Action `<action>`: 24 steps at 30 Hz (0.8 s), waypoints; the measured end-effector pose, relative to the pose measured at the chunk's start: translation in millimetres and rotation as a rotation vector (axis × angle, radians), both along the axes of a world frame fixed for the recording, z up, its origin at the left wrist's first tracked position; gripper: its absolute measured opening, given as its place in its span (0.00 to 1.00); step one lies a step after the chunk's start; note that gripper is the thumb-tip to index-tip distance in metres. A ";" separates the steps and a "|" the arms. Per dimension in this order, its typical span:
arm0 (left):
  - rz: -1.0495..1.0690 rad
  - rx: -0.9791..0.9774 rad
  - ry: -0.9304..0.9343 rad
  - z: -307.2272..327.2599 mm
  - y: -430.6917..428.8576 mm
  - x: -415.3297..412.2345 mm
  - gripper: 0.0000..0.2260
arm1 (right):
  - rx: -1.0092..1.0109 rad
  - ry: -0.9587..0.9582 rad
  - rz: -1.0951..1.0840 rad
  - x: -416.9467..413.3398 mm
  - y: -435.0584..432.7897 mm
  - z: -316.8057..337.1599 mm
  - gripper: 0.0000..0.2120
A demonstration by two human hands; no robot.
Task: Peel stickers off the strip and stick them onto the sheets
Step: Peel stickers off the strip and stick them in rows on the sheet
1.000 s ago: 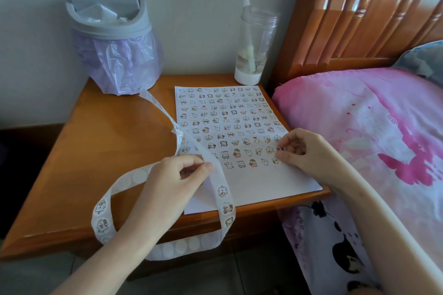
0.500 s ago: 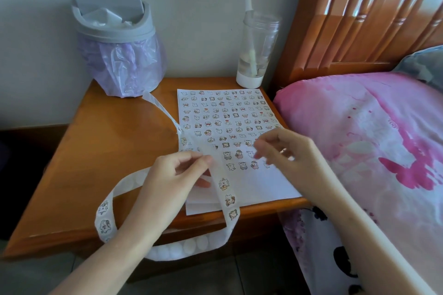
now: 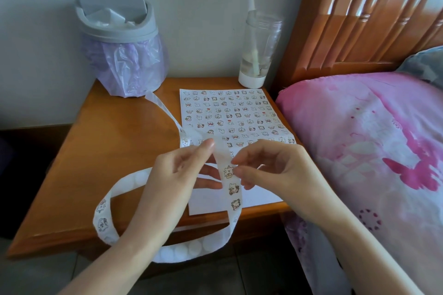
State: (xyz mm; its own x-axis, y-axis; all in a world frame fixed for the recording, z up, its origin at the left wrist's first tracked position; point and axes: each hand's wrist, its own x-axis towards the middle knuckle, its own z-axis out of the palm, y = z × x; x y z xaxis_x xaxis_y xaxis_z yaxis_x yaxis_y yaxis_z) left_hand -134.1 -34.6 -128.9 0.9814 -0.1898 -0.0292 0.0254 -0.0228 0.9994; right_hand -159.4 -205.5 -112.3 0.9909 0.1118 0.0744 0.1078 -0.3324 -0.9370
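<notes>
A long white sticker strip (image 3: 134,178) loops over the front of the wooden bedside table and runs back toward the bin. My left hand (image 3: 178,175) holds the strip up between thumb and fingers just above the table. My right hand (image 3: 271,167) pinches the edge of a small cartoon sticker (image 3: 229,172) on the strip's hanging part. Two more stickers sit below it on the strip. A white sheet (image 3: 239,115) covered with rows of small stickers lies flat on the table behind my hands.
A grey swing-lid bin (image 3: 117,31) with a purple bag stands at the table's back left. A clear plastic bottle (image 3: 257,48) stands at the back right. A bed with pink bedding (image 3: 371,151) and a wooden headboard adjoins on the right.
My right hand left the sheet and moved left to the strip, where it now pinches a sticker. My left hand lifted the strip slightly.
</notes>
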 end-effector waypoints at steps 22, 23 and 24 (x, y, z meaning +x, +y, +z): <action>-0.059 0.125 -0.067 -4.2 -2.6 -2.0 0.04 | -0.122 -0.075 -0.077 3.3 2.0 -6.2 0.02; -0.056 0.122 -0.063 -4.4 -2.7 -1.9 0.04 | -0.132 -0.082 -0.084 3.5 2.0 -6.7 0.02; -0.055 0.117 -0.057 -4.6 -2.6 -1.8 0.04 | -0.143 -0.091 -0.085 3.4 2.1 -7.0 0.02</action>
